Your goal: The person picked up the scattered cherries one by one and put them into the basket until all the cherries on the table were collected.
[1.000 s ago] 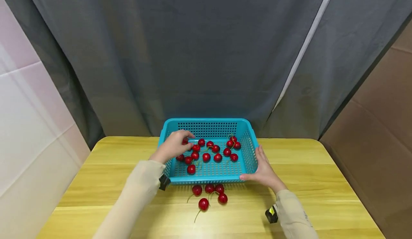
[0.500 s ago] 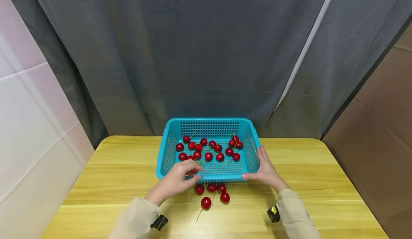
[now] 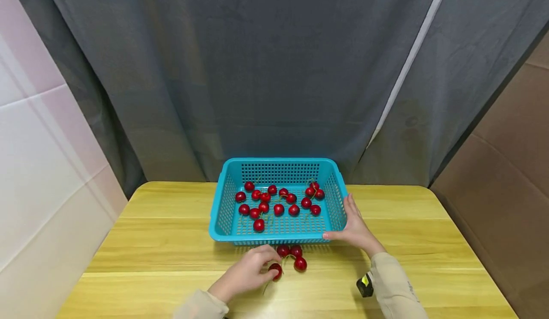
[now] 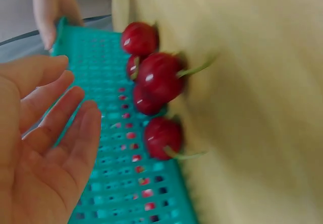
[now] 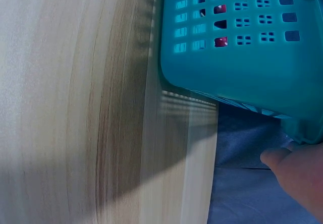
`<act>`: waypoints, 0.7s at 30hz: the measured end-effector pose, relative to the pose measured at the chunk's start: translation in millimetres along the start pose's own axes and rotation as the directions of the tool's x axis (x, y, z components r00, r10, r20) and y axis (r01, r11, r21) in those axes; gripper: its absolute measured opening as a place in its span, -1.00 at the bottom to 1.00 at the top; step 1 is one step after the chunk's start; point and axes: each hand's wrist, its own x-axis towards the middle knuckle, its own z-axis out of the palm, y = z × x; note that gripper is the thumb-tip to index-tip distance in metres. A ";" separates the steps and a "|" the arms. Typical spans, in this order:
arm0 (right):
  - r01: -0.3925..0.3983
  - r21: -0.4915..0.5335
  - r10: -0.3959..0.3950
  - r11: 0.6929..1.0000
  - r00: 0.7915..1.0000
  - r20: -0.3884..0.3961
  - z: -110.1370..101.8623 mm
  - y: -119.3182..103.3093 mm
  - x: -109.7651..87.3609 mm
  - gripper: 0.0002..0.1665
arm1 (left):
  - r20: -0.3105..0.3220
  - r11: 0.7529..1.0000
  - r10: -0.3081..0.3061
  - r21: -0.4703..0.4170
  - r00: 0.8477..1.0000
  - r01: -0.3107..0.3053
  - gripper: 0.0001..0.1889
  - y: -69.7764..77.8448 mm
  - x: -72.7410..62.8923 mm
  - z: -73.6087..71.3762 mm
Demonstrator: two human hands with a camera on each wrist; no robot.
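Observation:
A blue perforated plastic basket (image 3: 274, 238) stands on the table with several red cherries (image 3: 279, 210) spread over its bottom. Between the basket and me lie more cherries (image 3: 300, 264) with stems. My left hand (image 3: 249, 269) is over these, its thumb and fingers around the nearest cherry (image 3: 276, 270) in the head view. In the left wrist view, the fingers (image 4: 86, 133) are spread and hold nothing, with the cherries (image 4: 160, 77) apart from them. My right hand (image 3: 356, 228) grips the basket's near right corner, thumb at the front rim and fingers along the side.
The wooden table (image 3: 163, 242) extends to both sides of the basket. A grey curtain (image 3: 274, 71) hangs right behind it. A white panel (image 3: 43, 142) stands on the left and a brown board (image 3: 502, 176) on the right.
My left hand has come out of the basket, toward me and down to the cherries on the table. A cherry near the basket's front is uncovered again. The right hand has stayed at the corner.

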 end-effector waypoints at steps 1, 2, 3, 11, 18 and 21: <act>0.001 0.003 -0.001 1.000 1.000 -0.001 0.0 0.1 -0.1 0.49 | 0.002 1.000 -0.005 0.009 1.000 0.005 -0.84 -1.0 -1.4 3.4; 0.002 0.005 -0.002 1.000 1.000 -0.003 0.1 0.0 -0.5 0.49 | 0.005 1.000 -0.016 0.018 1.000 0.016 -0.83 -1.8 -2.7 6.4; 0.003 0.007 -0.003 1.000 1.000 -0.004 0.1 0.0 -0.6 0.48 | 0.007 0.999 -0.029 0.026 1.000 0.029 -0.82 -2.8 -4.0 9.6; 0.016 0.005 -0.016 1.000 1.000 -0.010 0.4 0.3 -0.2 0.47 | -0.032 0.995 -0.071 0.062 0.997 0.073 -0.74 -11.2 -11.5 29.1; 0.009 0.003 -0.009 1.000 1.000 -0.012 1.3 0.7 0.7 0.47 | -0.052 0.995 -0.053 0.086 0.997 0.058 -0.74 -15.2 -12.7 39.6; 0.010 0.003 -0.010 1.000 1.000 -0.015 1.5 1.3 1.0 0.47 | -0.036 0.995 -0.064 0.076 0.997 0.067 -0.74 -15.5 -12.5 41.7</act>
